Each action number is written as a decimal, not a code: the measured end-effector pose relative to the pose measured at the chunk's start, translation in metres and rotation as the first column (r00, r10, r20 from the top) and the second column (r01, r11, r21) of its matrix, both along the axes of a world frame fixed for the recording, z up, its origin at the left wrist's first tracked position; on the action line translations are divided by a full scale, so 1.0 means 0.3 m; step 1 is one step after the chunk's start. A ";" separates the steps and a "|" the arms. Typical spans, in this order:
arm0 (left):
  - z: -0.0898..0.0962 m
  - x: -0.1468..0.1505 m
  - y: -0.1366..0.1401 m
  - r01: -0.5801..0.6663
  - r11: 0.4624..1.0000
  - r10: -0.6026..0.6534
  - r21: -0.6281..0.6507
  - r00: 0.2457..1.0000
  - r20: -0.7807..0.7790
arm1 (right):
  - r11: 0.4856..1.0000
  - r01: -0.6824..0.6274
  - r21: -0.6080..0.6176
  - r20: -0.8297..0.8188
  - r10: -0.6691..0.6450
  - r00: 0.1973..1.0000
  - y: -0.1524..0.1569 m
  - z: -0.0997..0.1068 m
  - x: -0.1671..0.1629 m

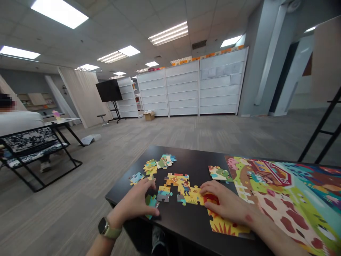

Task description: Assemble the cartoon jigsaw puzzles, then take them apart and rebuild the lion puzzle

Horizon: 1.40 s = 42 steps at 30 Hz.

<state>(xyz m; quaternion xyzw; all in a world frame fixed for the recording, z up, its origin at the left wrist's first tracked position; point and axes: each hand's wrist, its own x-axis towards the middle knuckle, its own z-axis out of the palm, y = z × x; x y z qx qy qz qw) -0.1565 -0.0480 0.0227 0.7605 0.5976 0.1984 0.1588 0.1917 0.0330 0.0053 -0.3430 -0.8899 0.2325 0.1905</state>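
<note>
My left hand [135, 201] is at the table's near left edge, thumb and fingers apart. Between them lies a green and teal puzzle piece [151, 203], partly covered by the hand. A grey and blue puzzle piece [163, 194] sits just to its right. Joined yellow and orange pieces [186, 190] make up a small section in the middle. My right hand [223, 199] rests over a red and yellow piece [210, 198], its thumb and index finger apart. Under that wrist, a larger yellow section [223, 225] is partly hidden.
Loose pieces [150, 166] lie in small heaps at the back left of the black table [194, 160]. More pieces [220, 173] lie beside a large colourful farm picture [282, 202] on the right. A seated person [21, 121] is at another table far left.
</note>
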 end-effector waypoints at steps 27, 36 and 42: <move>-0.074 -0.194 0.276 -0.431 0.877 0.436 0.212 0.899 0.027 | 0.999 0.009 0.034 0.011 -0.010 1.000 -0.002 0.012 -0.003; -0.107 -0.164 0.128 -0.275 0.955 0.276 0.111 0.961 0.006 | 1.000 0.015 0.021 0.018 -0.015 1.000 -0.006 0.015 -0.009; -0.109 -0.151 0.143 -0.291 0.948 0.285 0.127 0.957 0.062 | 0.999 0.004 0.032 0.017 -0.004 1.000 0.002 0.008 -0.004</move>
